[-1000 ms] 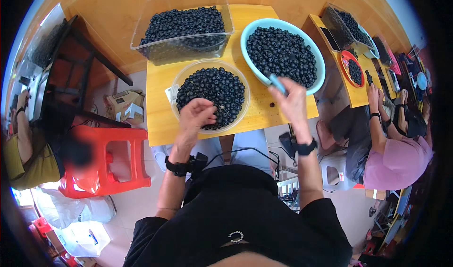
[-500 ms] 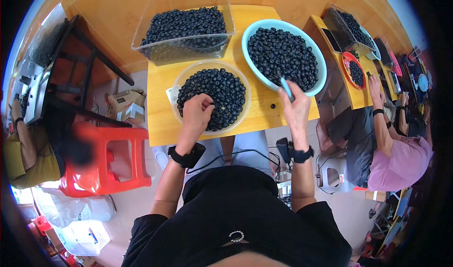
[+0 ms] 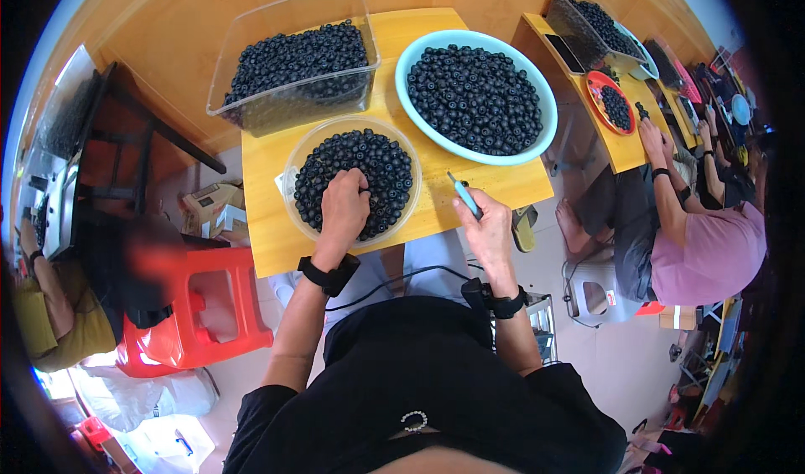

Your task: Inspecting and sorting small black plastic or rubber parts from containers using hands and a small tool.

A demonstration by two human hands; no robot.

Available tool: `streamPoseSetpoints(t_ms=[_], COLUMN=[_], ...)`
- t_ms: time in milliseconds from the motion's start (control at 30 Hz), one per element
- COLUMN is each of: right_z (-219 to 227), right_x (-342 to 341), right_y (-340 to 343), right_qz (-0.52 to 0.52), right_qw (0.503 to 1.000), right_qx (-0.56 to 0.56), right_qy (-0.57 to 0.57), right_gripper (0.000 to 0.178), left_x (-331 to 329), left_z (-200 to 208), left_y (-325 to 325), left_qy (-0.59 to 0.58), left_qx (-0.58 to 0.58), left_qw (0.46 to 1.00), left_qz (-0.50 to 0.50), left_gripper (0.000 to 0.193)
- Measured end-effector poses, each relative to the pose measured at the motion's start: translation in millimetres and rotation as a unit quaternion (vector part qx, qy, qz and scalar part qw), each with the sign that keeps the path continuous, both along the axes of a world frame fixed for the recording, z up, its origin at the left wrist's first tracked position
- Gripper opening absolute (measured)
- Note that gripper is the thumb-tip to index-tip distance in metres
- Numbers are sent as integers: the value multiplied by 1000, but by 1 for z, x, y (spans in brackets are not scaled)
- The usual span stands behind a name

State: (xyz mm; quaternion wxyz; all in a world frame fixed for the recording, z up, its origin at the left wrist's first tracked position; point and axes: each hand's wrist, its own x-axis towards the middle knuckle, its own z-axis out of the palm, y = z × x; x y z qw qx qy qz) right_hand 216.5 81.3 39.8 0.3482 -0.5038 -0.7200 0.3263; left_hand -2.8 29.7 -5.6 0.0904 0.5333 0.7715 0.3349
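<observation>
My left hand reaches into a round clear tub, its fingers curled down among dark blueberries. Whatever its fingertips pinch is hidden. My right hand is closed around a small tool with a light blue handle and a thin metal tip, likely a small knife. It is over the table's near edge, to the right of the tub, with the tip pointing up and left. Beyond it stands a pale turquoise bowl heaped with blueberries.
A clear rectangular bin of blueberries stands at the back left of the yellow wooden table. Left of my legs is a red plastic stool. On the right, a person in a pink top works at another table with a red plate.
My right hand has moved left and nearer me, away from the turquoise bowl's rim, with the tool in it. My left hand stays in the tub. The whole view has shifted slightly.
</observation>
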Motion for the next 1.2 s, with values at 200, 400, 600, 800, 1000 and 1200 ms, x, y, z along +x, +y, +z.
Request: streamPoseSetpoints(t_ms=[200,400,600,800,1000,1200], right_z=[-2,21,21,29,29,29], right_x=[5,-2,-13,-14,-12,-10], right_y=[-4,-19,-26,-30,-30,-30], right_qz=[8,72,165,182,175,164], right_qw=[1000,997,982,980,979,980], right_qx=[-1,2,71,85,100,109], right_qy=[7,35,52,6,-27,-20], right_gripper=[16,20,20,20,21,20], left_x=[-5,4,21,26,29,32], left_z=[20,24,23,23,24,29], left_y=[-2,-13,-16,-17,-18,-19], left_qy=[-292,-771,-823,-826,-835,-835], left_qx=[26,40,28,25,20,6], left_qw=[956,622,545,538,519,524], left_qz=[-17,-129,-159,-167,-179,-166], left_gripper=[6,16,17,18,17,16])
